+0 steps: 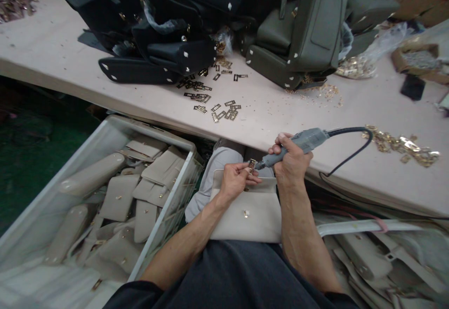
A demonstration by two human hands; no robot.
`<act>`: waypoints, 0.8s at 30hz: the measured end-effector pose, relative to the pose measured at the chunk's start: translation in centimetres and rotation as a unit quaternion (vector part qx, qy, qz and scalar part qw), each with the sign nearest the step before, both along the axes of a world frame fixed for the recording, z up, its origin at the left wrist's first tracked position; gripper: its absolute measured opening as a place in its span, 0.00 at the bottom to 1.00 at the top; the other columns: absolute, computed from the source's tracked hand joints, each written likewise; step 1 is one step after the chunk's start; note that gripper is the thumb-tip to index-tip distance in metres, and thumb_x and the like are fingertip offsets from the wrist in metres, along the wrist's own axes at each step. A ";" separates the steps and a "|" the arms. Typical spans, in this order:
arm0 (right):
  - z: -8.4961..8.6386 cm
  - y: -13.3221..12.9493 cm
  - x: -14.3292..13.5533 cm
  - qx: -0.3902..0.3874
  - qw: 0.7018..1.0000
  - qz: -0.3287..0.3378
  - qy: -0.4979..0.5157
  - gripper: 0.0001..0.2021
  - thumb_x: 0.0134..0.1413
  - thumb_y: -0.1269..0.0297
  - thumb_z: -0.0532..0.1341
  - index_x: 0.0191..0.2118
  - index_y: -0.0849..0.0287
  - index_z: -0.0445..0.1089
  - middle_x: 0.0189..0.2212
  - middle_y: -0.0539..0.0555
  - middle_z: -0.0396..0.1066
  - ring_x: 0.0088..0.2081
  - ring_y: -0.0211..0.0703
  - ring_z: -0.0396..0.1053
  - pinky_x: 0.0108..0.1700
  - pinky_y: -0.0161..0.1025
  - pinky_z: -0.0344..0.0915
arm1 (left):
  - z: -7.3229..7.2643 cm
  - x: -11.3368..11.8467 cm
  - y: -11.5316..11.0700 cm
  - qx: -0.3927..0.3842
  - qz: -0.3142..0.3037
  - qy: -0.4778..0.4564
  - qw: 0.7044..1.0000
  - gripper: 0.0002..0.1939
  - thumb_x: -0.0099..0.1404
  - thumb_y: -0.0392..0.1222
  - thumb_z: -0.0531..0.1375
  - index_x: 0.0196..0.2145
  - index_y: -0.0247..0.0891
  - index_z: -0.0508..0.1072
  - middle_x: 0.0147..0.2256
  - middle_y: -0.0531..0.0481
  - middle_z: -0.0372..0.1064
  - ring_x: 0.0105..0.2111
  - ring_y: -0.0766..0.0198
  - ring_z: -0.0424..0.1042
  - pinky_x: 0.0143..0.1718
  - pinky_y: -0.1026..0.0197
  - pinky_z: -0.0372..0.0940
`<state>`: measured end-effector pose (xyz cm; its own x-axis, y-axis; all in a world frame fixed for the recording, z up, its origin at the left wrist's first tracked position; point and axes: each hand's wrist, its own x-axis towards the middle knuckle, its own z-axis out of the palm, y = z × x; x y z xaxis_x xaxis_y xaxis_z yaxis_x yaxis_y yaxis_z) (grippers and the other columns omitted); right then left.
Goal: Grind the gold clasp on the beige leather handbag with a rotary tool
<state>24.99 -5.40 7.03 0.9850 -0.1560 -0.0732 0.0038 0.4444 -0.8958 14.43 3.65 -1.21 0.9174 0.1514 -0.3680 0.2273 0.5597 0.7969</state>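
A cream handbag (228, 220) with a small gold clasp lies on my lap. My left hand (235, 178) pinches a gold metal buckle plate (251, 164) above the bag's flap edge. Wrapped around a grey electric screwdriver (298, 145), my right hand (291, 157) points its tip down and left at the plate. The tip meets the plate or comes very close; I cannot tell which. A black cable runs from the tool's back end over the table edge.
Black handbags (157, 33) and dark olive handbags (298, 37) stand on the table (147, 103). Loose gold plates (229, 112) and a hardware pile (407, 145) lie nearer. White crates hold cream bags at left (189, 147) and right (336, 228).
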 end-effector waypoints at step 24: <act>1.1 0.9 -2.0 -0.027 0.994 0.016 -0.103 0.11 0.48 0.65 0.74 0.32 0.61 0.72 0.23 0.49 0.66 0.19 0.37 0.61 0.22 0.35 0.64 | 1.2 0.8 -0.1 -0.005 0.016 0.059 0.998 0.08 0.62 0.31 0.59 0.34 0.23 0.78 0.30 0.36 0.77 0.25 0.54 0.80 0.25 0.63 0.75</act>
<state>23.02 -4.51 8.13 0.9827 -0.1223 0.1388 0.1767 0.3986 -0.8999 15.24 3.55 -0.03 0.8618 0.1761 -0.4757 0.3014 0.5766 0.7594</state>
